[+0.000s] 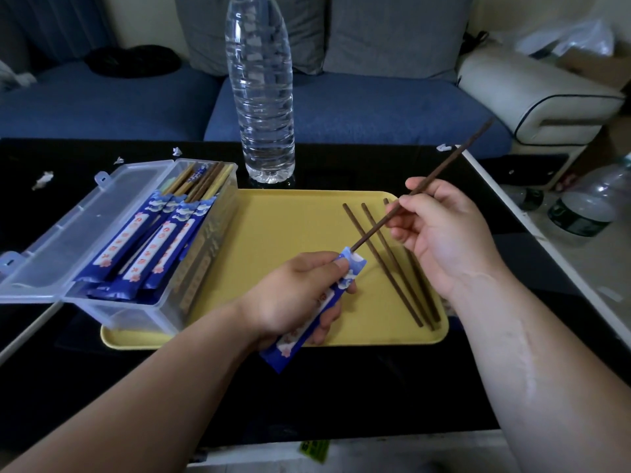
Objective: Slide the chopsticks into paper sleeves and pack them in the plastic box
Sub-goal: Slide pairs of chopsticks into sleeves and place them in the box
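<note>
My left hand (293, 298) grips a blue paper sleeve (341, 281) with white and pink print, its open end pointing up and right. My right hand (440, 230) pinches a dark brown chopstick (444, 165) near its middle; the lower tip touches the sleeve's mouth. Three more dark chopsticks (382, 264) lie loose on the right half of the yellow tray (290, 227). The clear plastic box (143, 308) stands on the tray's left end, lid (78, 230) swung open to the left, holding several sleeved chopsticks (153, 247).
A tall clear water bottle (263, 97) stands just behind the tray. Small white paper scraps (42, 179) lie on the black table at the far left. A blue sofa runs behind; more bottles (584, 206) sit on the floor at the right.
</note>
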